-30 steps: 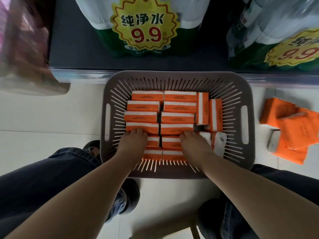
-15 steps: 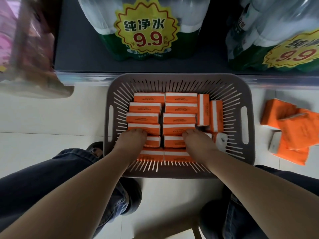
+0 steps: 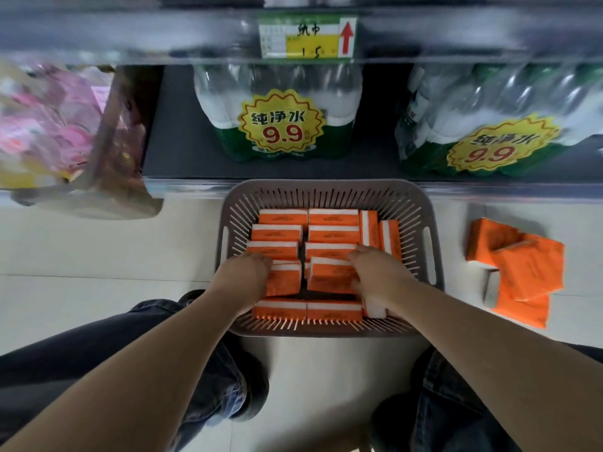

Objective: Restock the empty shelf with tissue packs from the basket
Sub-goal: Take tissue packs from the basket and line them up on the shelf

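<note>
While you crouch over the grey basket (image 3: pixel 329 190), your left hand (image 3: pixel 243 275) clamps one orange tissue pack (image 3: pixel 284 278), your right hand (image 3: pixel 380 275) lifts a second pack (image 3: pixel 329 277); three loose packs (image 3: pixel 522 272) lie on the floor, right.

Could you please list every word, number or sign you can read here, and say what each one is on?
"纯净水 9.9": yellow starburst sticker on the middle water bottle pack.
"纯净水 9.9": second sticker, right-hand pack, blurred.
"纸巾", "15", red up arrow: shelf price tag; its small print is unreadable.
Print on the tissue packs: too small to read.
</note>
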Available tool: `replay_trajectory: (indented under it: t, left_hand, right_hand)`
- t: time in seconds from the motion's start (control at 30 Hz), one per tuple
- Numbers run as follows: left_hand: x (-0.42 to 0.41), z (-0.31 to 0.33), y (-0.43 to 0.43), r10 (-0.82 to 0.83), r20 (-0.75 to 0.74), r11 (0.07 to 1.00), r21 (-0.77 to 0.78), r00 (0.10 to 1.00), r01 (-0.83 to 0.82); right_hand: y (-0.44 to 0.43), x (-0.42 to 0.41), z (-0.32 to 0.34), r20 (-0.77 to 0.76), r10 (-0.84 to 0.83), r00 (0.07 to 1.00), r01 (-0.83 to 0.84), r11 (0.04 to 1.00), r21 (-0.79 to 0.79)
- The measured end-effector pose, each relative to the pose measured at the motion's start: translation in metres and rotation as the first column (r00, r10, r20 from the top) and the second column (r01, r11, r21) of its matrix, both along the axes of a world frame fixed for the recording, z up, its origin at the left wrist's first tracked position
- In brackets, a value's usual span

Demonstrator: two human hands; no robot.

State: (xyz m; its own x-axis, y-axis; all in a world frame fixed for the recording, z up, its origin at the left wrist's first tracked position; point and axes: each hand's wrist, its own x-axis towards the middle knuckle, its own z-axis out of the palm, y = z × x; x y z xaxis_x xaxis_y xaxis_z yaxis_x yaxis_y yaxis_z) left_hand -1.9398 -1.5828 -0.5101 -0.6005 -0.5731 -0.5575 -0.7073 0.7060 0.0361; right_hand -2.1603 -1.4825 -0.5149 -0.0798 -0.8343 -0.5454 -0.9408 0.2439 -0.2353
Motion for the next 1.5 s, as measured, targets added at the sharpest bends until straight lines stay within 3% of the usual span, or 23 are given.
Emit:
replay_trajectory:
  t: [0.53,0.7,0.87,1.07,1.27,1.5]
  left_hand:
    - [-0.017,0.096,-0.018,0.220,-0.216,0.975,0.057,0.951,-0.213]
    - [-0.024,0.127,-0.028,0.291,-0.330,0.957,0.118,0.898,-0.266]
    - [-0.034,0.154,-0.033,0.450,-0.480,0.893,0.261,0.753,-0.367]
    - [-0.042,0.178,-0.036,0.584,-0.549,0.810,0.440,0.598,-0.387]
    - [-0.044,0.203,-0.044,0.772,-0.529,0.635,0.656,0.352,-0.408]
    - [-0.052,0.220,-0.048,0.881,-0.462,0.468,0.816,0.103,-0.339]
  right_hand:
    - [-0.017,-0.027,0.108,0.209,-0.050,0.977,0.073,0.992,-0.100]
    - [-0.019,-0.038,0.141,0.332,-0.102,0.938,0.152,0.980,-0.128]
    - [-0.021,-0.040,0.171,0.461,-0.156,0.874,0.242,0.961,-0.134]
    - [-0.023,-0.036,0.197,0.640,-0.227,0.734,0.381,0.918,-0.111]
    - [-0.027,-0.027,0.212,0.822,-0.288,0.491,0.607,0.790,-0.086]
    - [-0.041,-0.012,0.229,0.905,-0.296,0.307,0.756,0.653,-0.043]
